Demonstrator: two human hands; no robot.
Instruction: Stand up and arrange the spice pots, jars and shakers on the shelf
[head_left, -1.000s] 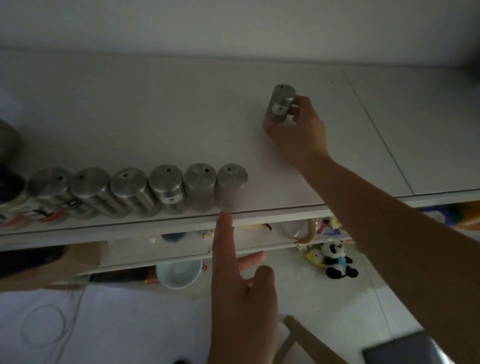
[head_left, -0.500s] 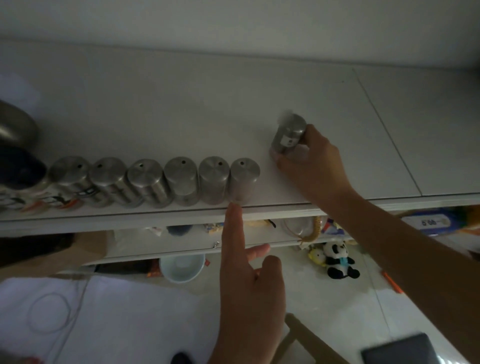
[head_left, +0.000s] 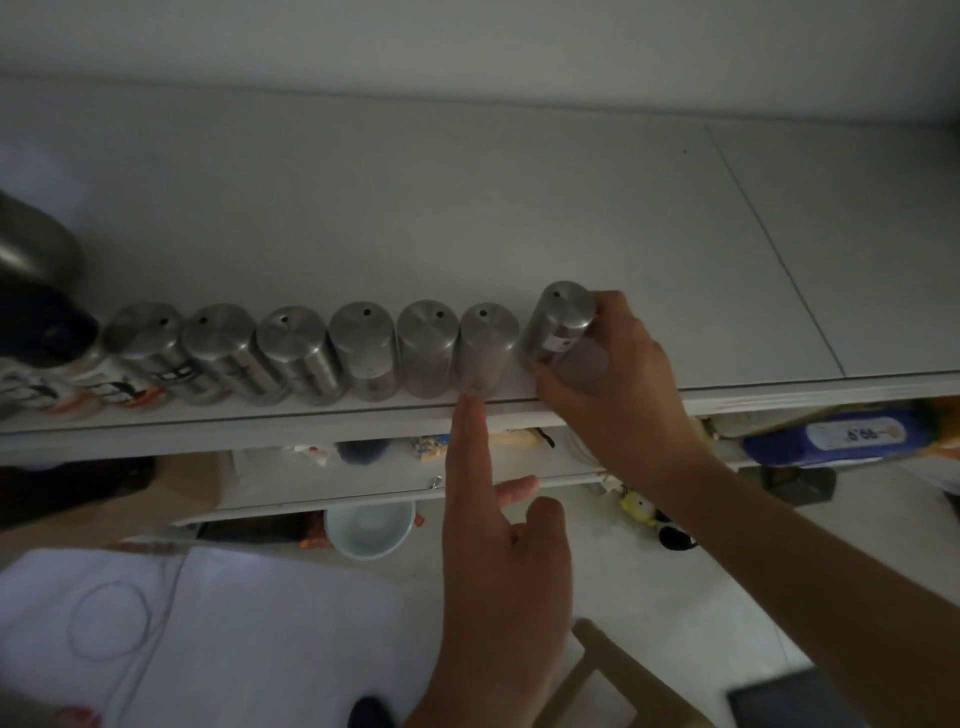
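Note:
Several steel shakers (head_left: 363, 348) stand upright in a row along the front edge of the white shelf (head_left: 467, 208). My right hand (head_left: 618, 384) is shut on one more steel shaker (head_left: 558, 322), holding it upright at the right end of the row, close beside the last shaker (head_left: 485, 348). My left hand (head_left: 498, 561) has its index finger stretched out, the tip touching the foot of that last shaker at the shelf edge; the other fingers are curled.
A dark-lidded jar (head_left: 47, 338) and a metal pot (head_left: 26, 249) stand at the far left of the shelf. Lower shelves hold small items and a blue packet (head_left: 841, 436). Below lie a pale bowl (head_left: 369, 530), white cloth (head_left: 182, 634) and a wooden chair back (head_left: 608, 675).
My right hand has carried the shaker from the middle of the shelf forward and left to the right end of the row. The left index finger stays at the last shaker.

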